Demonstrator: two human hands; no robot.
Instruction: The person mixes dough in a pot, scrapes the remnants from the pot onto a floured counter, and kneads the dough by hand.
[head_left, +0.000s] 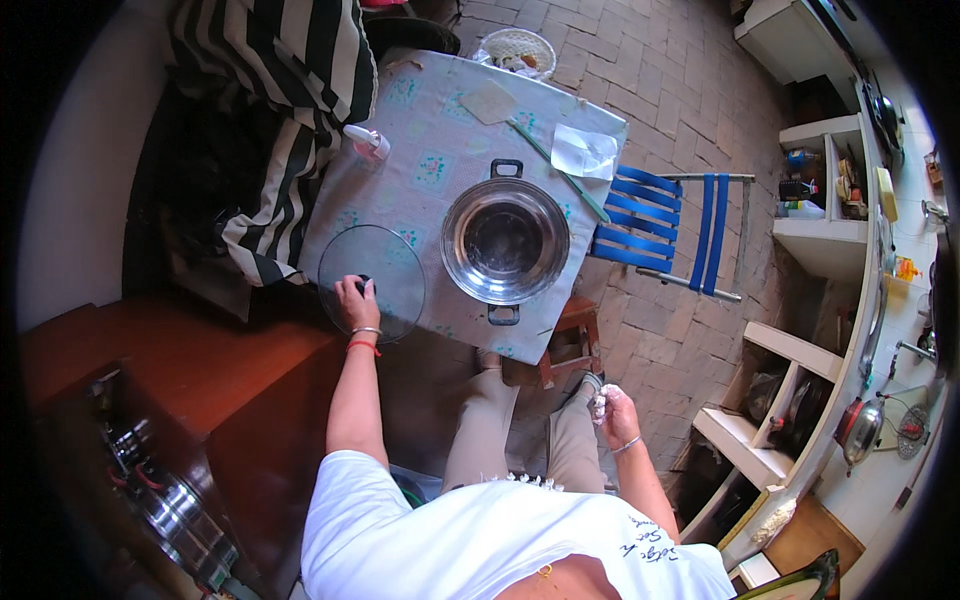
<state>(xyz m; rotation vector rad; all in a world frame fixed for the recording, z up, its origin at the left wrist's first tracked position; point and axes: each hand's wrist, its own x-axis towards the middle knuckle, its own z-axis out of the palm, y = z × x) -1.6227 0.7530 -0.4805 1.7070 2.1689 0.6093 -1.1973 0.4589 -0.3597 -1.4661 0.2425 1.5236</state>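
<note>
My left hand (357, 304) grips the black knob of a round glass lid (397, 262) at the table's left front corner. Right of the lid, a two-handled stainless steel pot (506, 240) stands uncovered, and its inside looks empty apart from a little residue or liquid that I cannot tell apart. Off the table's front edge, beside my right knee, my right hand (616, 414) is curled, its fingers coated in something white like flour or dough. Whether it holds anything is not clear.
The cloth-covered table (420, 202) bears a spray bottle (367, 142), a green stick (559, 169) and white paper (583, 151). A blue-strapped chair (637, 217) stands at its right, above a wooden stool (570, 337). A white basket (517, 51) is beyond the far edge. Shelves (821, 229) line the right.
</note>
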